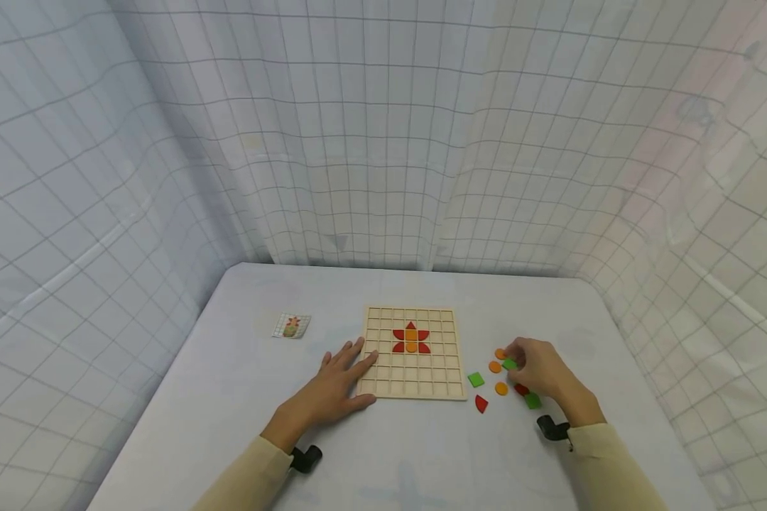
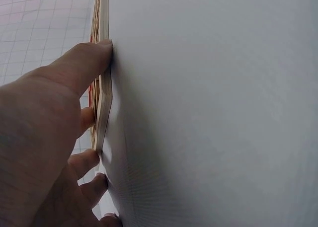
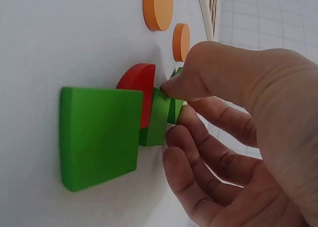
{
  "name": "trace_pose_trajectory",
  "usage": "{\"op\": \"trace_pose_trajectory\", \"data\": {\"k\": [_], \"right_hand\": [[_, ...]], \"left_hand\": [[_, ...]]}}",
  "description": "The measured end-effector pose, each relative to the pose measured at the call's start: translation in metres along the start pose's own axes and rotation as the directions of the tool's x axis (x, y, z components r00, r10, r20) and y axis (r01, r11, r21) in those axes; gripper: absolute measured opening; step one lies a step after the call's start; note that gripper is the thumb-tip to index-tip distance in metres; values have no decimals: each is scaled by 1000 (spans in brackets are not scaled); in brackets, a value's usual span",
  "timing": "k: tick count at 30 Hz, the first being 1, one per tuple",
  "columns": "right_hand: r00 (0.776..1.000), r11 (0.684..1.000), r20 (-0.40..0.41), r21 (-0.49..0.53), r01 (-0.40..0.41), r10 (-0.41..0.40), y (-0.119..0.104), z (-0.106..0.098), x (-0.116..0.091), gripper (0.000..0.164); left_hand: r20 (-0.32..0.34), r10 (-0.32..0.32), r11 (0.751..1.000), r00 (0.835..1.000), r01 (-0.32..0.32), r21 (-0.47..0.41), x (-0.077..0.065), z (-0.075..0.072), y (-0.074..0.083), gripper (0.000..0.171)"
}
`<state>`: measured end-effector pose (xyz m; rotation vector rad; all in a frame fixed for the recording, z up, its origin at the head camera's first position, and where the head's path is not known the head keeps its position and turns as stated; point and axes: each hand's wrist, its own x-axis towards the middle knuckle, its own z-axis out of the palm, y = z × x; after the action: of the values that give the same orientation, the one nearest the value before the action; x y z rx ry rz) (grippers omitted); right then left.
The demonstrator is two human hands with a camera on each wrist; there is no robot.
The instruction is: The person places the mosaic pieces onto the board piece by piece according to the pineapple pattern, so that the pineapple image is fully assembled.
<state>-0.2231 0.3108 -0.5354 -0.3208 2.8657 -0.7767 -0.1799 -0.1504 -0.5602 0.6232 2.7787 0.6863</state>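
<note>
A wooden grid board (image 1: 412,376) lies mid-table, bearing a flower-like pattern of red petal pieces (image 1: 425,348) and orange pieces (image 1: 411,335). My left hand (image 1: 332,390) rests spread along its left side, with the thumb near the lower-left corner and fingertips over the edge. In the left wrist view the thumb (image 2: 84,58) presses the board's side. To the right of the board, my right hand (image 1: 540,365) bends over loose pieces, thumb and fingertips pinching a green tile (image 3: 158,115). Beside it are a red piece (image 3: 140,88) and a larger-looking green square (image 3: 102,137).
Several orange discs (image 1: 501,389), a green square (image 1: 476,380) and a red curved piece (image 1: 481,404) lie between the board and my right hand. A small picture card (image 1: 292,326) with a flower lies at the left. White gridded curtains (image 1: 371,142) enclose the table.
</note>
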Motion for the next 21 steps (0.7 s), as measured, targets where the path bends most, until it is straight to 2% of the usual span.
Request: {"op": "trace_pose_trajectory", "data": {"k": [7, 15, 21], "right_hand": [[999, 999, -32, -29, 19, -20, 6, -1, -5, 35], [999, 999, -26, -29, 32, -32, -2, -5, -4, 36], [988, 990, -74, -30, 135, -137, -14, -1, 6, 31]], "left_hand": [[7, 8, 1000, 1000, -8, -5, 1, 1, 2, 87], [-3, 10, 1000, 1000, -11, -18, -1, 0, 4, 88], [-10, 4, 1000, 1000, -4, 2, -1, 1, 0, 88]]}}
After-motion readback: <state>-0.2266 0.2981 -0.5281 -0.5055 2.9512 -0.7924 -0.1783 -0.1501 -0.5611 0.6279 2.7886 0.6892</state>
